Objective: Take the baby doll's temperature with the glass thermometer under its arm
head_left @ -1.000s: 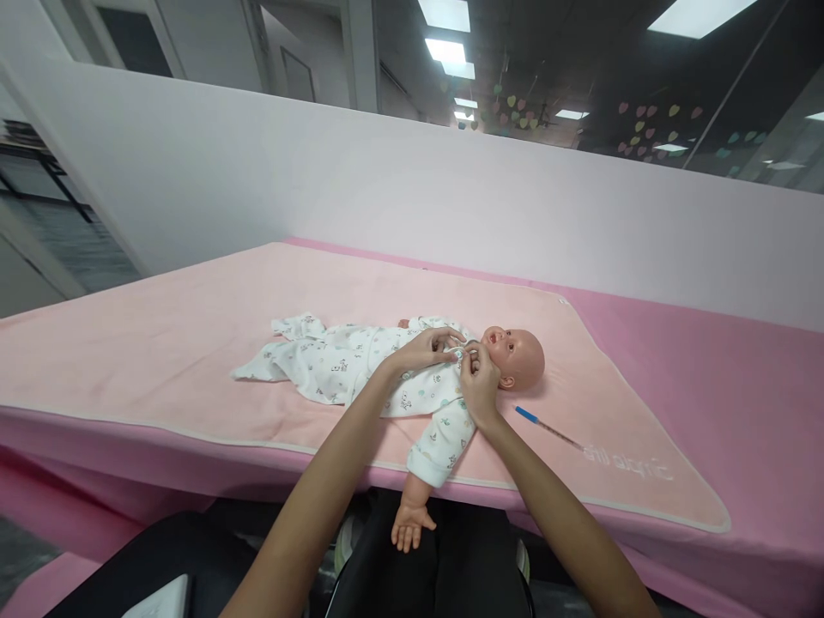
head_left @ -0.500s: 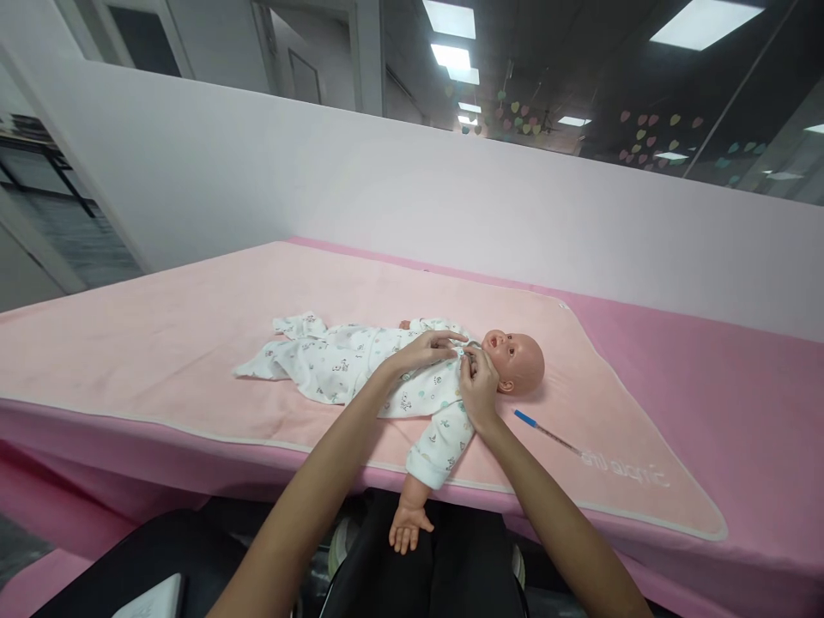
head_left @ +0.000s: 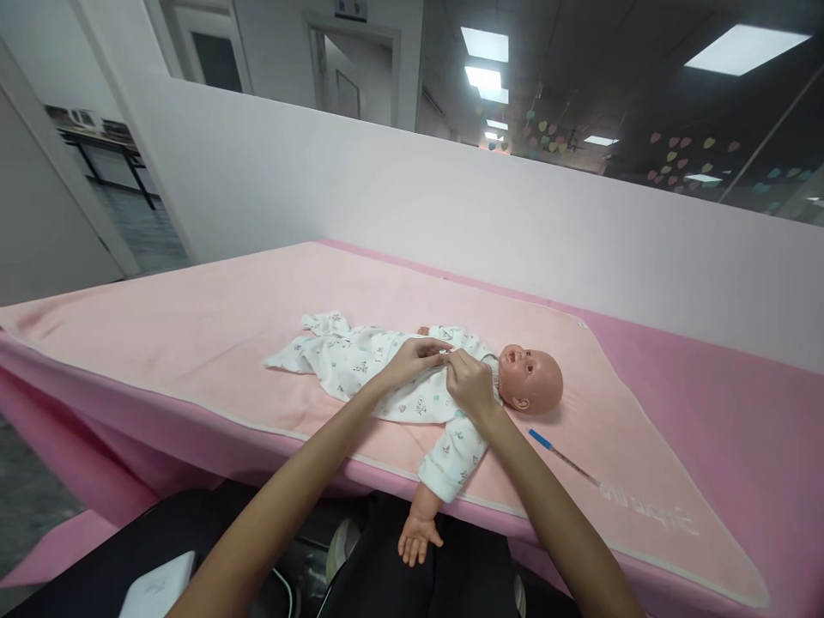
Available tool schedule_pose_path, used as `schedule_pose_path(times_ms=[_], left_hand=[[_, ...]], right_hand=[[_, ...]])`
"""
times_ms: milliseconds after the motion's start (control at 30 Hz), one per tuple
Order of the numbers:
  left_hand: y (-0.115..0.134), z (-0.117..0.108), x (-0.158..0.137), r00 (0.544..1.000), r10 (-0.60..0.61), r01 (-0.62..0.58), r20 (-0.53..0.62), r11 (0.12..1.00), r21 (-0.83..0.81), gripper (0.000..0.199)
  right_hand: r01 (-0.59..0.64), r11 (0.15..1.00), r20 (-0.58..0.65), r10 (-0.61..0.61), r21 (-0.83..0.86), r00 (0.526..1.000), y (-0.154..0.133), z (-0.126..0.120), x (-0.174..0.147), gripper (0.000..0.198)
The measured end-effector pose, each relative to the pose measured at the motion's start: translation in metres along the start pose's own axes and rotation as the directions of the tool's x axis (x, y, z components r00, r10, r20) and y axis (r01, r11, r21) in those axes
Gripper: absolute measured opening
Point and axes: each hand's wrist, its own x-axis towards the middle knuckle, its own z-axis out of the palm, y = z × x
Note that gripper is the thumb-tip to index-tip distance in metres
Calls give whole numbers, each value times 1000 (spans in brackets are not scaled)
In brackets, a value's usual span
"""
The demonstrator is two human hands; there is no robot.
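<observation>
A baby doll (head_left: pixel 533 382) lies on its back with its head to the right. It wears a white printed baby outfit (head_left: pixel 351 360). Over the doll's chest, my left hand (head_left: pixel 414 359) is closed, thumb and fingertips pinching the front of the outfit. My right hand (head_left: pixel 471 382) is closed beside it, fingertips meeting those of the left at the front opening. The fingers hide the exact spot of cloth they grip. One doll arm (head_left: pixel 420 528) hangs over the table's near edge, its sleeve reaching the wrist.
A pink blanket (head_left: pixel 225 300) covers much of the pink-draped table (head_left: pixel 740 378). A thin stick with a blue end (head_left: pixel 539 439) lies right of the doll. Behind stands a white wall (head_left: pixel 412 197) with glass above. A white object (head_left: pixel 158 588) rests at lower left.
Both hands have shifted down the outfit's front, away from the collar toward the doll's middle. The camera view has turned slightly left. The doll stays lying in place.
</observation>
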Motion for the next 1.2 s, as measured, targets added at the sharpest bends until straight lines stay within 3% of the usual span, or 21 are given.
schedule_pose_path(times_ms=[267,533,800,1000,1200], left_hand=[[-2,3,-3,989,73,-53,-132,988,147,27],[2,9,-6,976,73,-24,-204,972,234,23],[5,8,-7,975,141,-77,-172,939,336,23],[4,8,-8,978,125,-83,-165,966,244,23],[2,6,-7,982,164,-131,-96,951,281,20]], right_hand=[[-118,990,0,119,-82,993,-7,7,-5,15],[-97,995,25,97,-14,995,-7,0,-8,13],[-75,993,-119,86,90,989,-4,5,-13,22],[-48,993,-220,70,106,973,-2,6,-12,18],[-19,991,-262,53,129,964,-2,5,-11,15]])
